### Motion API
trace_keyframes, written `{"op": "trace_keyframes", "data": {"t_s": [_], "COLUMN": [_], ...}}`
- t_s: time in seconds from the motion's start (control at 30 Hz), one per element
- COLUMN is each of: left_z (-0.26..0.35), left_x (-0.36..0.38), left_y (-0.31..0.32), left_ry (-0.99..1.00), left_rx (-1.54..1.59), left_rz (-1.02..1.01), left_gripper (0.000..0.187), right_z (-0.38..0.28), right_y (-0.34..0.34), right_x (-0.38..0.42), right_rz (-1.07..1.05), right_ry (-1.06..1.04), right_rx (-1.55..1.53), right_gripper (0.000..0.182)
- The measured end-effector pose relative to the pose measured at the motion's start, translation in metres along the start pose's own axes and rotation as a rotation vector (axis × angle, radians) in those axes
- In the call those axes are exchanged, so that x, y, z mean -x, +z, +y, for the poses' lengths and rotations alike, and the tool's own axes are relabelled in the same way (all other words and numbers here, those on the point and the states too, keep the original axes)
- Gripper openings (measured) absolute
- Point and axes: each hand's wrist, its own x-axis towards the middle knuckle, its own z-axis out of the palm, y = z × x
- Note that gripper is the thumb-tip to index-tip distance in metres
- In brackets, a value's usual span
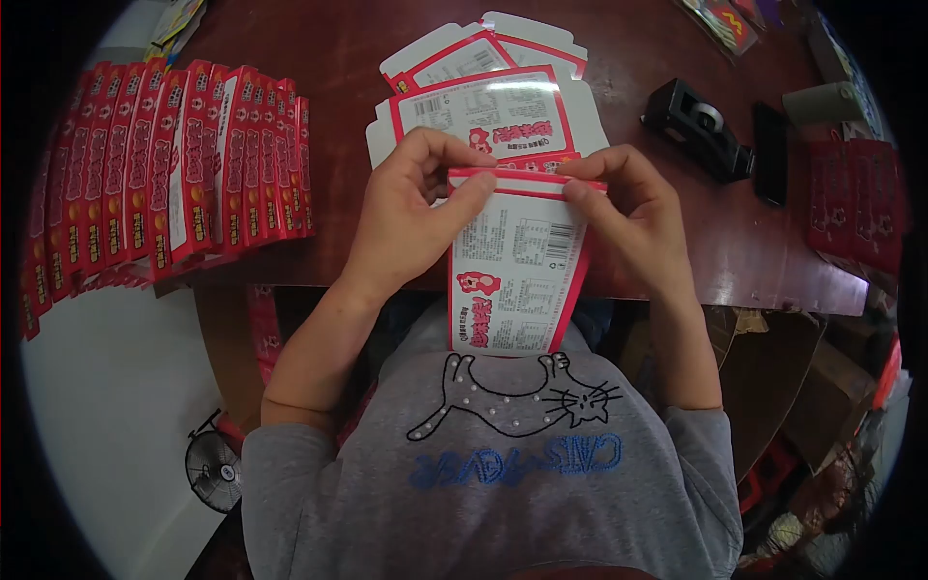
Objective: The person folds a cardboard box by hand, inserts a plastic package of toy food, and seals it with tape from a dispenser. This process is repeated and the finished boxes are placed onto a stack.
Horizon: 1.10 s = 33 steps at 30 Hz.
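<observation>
Two bare hands hold one red-and-white printed cardboard carton (507, 256): the left hand (425, 198) pinches the left part of its far end, the right hand (633, 203) the right corner. On each, the thumb lies on the near side of the red-edged end and the fingers curl behind it, with hardly any gap between. The carton is in front of the person's grey shirt (503, 503), its far end over the dark red tabletop (677, 261) and its near end past the table edge. Its long axis runs away from the body, the pinched end pointing outward, the printed panel facing up. Beyond it lie at least two flattened red-and-white cartons (503, 101), overlapping. At left stands one row of more than ten slim red boxes (145, 164), too tightly packed to count exactly; at right sits one black tape dispenser (691, 126)
</observation>
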Motion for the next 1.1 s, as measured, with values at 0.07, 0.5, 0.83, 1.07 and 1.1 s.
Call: {"op": "trace_keyframes", "data": {"t_s": [0.07,0.5,0.83,1.07,1.1], "left_z": [0.01,0.015,-0.007,-0.019,-0.018], "left_x": [-0.007,-0.027,-0.073,-0.061,-0.046], "left_y": [-0.001,-0.012,0.004,0.042,0.051], "left_ry": [-0.034,-0.009,-0.006,0.537,0.361], "left_rx": [-0.021,0.001,-0.143,-1.068,-1.216], "left_rz": [0.001,-0.08,-0.238,-0.029,-0.113], "left_gripper": [0.018,0.03,0.04,0.072,0.084], "right_z": [-0.008,0.002,0.034,0.081,0.073], "right_y": [0.002,-0.11,-0.189,-0.15,-0.142], "right_x": [-0.004,0.01,0.0,-0.037,-0.035], "right_rz": [0.01,0.068,0.26,0.626,0.634], "right_ry": [0.058,-0.491,-0.072,-0.264,-0.26], "right_rx": [-0.087,1.065,1.112,1.005,1.004], "right_gripper": [0.016,0.094,0.062,0.061,0.061]}}
